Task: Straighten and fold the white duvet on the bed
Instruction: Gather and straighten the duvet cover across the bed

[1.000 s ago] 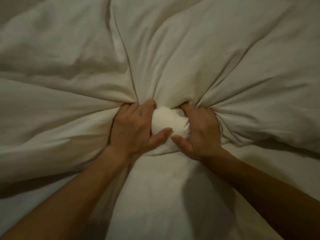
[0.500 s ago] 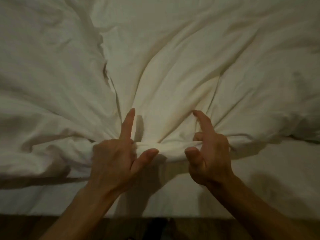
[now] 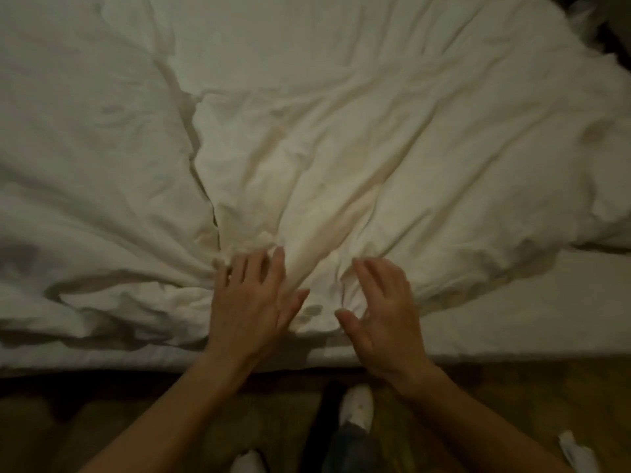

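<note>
The white duvet (image 3: 341,158) lies rumpled across the bed, its creases running down to a bunched point near the front edge. My left hand (image 3: 251,302) rests flat on that bunch with fingers spread, holding nothing. My right hand (image 3: 384,312) hovers just right of it, fingers apart and slightly curled, its fingertips near the gathered cloth. The bare white sheet (image 3: 532,315) shows at the front right, where the duvet's edge slants away.
The mattress's front edge (image 3: 102,361) runs across the frame. Below it is wooden floor (image 3: 495,397) with my feet in white socks (image 3: 356,406). A white scrap (image 3: 573,450) lies on the floor at the right. A dark gap (image 3: 611,39) shows at the top right corner.
Both hands gripped a bunch of duvet a second ago and pulled it toward the bed's front edge. They have since let go and opened. The view has drawn back, showing floor and feet.
</note>
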Tool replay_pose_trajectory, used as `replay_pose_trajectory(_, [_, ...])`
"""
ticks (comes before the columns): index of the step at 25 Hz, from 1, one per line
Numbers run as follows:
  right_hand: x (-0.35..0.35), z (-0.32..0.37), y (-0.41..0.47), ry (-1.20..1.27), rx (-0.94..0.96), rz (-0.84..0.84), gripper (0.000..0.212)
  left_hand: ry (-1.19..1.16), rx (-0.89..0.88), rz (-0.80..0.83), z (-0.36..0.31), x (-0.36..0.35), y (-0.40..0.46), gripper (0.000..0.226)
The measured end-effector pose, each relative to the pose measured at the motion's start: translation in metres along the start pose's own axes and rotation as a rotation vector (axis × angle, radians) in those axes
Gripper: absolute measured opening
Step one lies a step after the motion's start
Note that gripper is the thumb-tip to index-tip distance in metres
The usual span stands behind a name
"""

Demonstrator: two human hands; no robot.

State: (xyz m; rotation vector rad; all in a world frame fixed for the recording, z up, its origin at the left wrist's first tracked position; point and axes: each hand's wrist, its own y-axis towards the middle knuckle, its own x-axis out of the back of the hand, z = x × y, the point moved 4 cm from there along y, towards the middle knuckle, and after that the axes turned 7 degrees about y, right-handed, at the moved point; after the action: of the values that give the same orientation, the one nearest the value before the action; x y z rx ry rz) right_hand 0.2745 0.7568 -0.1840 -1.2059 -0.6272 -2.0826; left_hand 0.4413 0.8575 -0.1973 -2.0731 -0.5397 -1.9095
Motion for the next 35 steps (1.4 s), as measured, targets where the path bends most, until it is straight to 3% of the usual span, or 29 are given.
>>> replay_pose_trajectory(4, [0.042, -0.071, 0.016, -0.177, 0.087, -0.118, 0.089, -0.156, -0.05, -0.041, -0.075, -0.003, 0.021, 0.074])
replay_pose_trajectory(11, [0.064, -0.183, 0.022, -0.154, 0.187, -0.106, 0.099, -0.226, -0.028, -0.15, -0.191, -0.027, 0.039, 0.079])
replay_pose_trajectory(15, [0.06, -0.225, 0.036, -0.141, 0.254, -0.03, 0.101, -0.113, 0.045, -0.134, -0.205, -0.07, 0.076, 0.08])
replay_pose_trajectory(19, [0.047, -0.241, 0.076, 0.0, 0.332, 0.045, 0.085, -0.033, 0.031, -0.238, -0.195, -0.085, 0.11, 0.059])
replay_pose_trajectory(24, [0.067, -0.234, 0.07, 0.049, 0.271, 0.133, 0.092, -0.13, 0.017, -0.232, -0.198, -0.065, 0.098, 0.072])
replay_pose_trajectory(29, [0.124, -0.193, 0.004, 0.102, 0.263, 0.025, 0.092, -0.228, -0.17, -0.32, -0.204, -0.013, 0.03, 0.077])
replay_pose_trajectory(32, [0.092, -0.186, 0.004, -0.053, 0.081, 0.143, 0.101, -0.088, -0.075, -0.164, -0.192, -0.029, 0.041, 0.08])
replay_pose_trajectory(35, [0.063, -0.2, 0.004, -0.072, 0.04, 0.11, 0.092, -0.031, 0.039, -0.051, -0.195, -0.046, 0.062, 0.078])
